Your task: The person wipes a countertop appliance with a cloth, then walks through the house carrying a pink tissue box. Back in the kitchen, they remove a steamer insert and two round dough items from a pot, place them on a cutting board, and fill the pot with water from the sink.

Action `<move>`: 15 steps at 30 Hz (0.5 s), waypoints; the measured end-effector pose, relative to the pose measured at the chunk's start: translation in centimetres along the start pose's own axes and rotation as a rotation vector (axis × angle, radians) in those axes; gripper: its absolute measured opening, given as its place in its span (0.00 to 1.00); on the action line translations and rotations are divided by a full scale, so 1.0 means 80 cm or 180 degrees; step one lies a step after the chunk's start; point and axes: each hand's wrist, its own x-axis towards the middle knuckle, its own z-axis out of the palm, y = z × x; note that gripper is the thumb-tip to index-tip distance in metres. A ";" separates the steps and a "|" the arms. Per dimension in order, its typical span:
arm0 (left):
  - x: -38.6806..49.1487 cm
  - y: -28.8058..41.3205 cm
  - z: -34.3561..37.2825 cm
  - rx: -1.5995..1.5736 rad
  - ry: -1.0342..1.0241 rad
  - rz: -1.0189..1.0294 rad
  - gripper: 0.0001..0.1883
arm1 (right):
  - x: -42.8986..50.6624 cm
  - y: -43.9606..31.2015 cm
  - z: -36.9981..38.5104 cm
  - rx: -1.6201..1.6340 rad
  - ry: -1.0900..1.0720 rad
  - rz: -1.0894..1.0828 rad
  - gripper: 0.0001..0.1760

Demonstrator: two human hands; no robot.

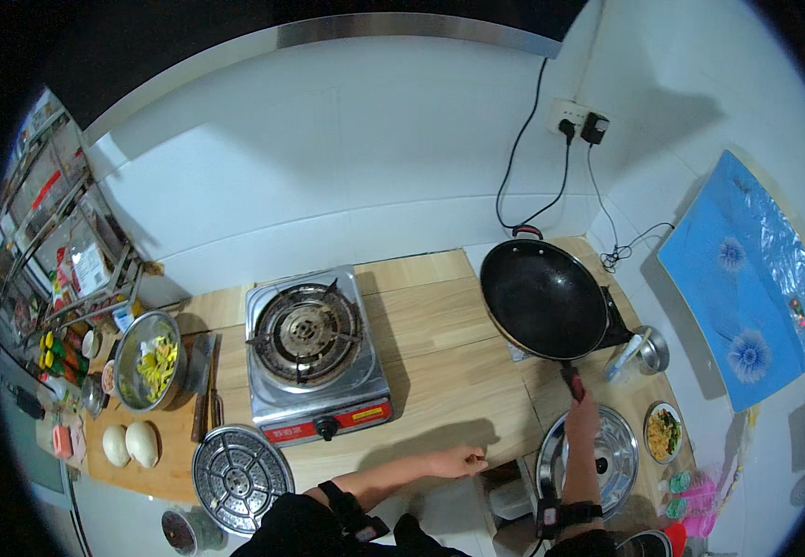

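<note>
My right hand [582, 416] grips the handle [572, 383] of a black wok [543, 298]. The wok stands at the right back of the wooden counter, and its bowl shows nothing inside. Below that forearm lies a shiny metal lid [618, 452] with a dark knob, partly hidden by the arm. Over the counter's front edge hovers my left hand [459, 461], its fingers curled in with nothing visible in them. Left of centre sits a single-burner gas stove [319, 355], its ring and pan support bare.
A cutting board [172, 463] at left carries two dough pieces [129, 444], a metal bowl of cut vegetables [150, 362] and a cleaver [200, 362]. A perforated steamer plate [241, 479] overhangs the front edge. Far right are a plate of food [663, 433] and pink bottles [698, 498].
</note>
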 end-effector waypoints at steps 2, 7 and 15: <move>-0.016 -0.003 0.000 0.0308 0.0148 0.0052 0.15 | -0.002 -0.005 -0.005 -0.0034 0.0452 0.0020 0.25; -0.082 -0.023 -0.005 0.1089 0.0385 0.0415 0.13 | -0.047 -0.027 0.001 -0.0163 0.0848 -0.0783 0.21; -0.331 -0.080 -0.043 -0.0211 0.1210 -0.0823 0.07 | -0.142 -0.063 0.066 0.0627 -0.0938 -0.1288 0.15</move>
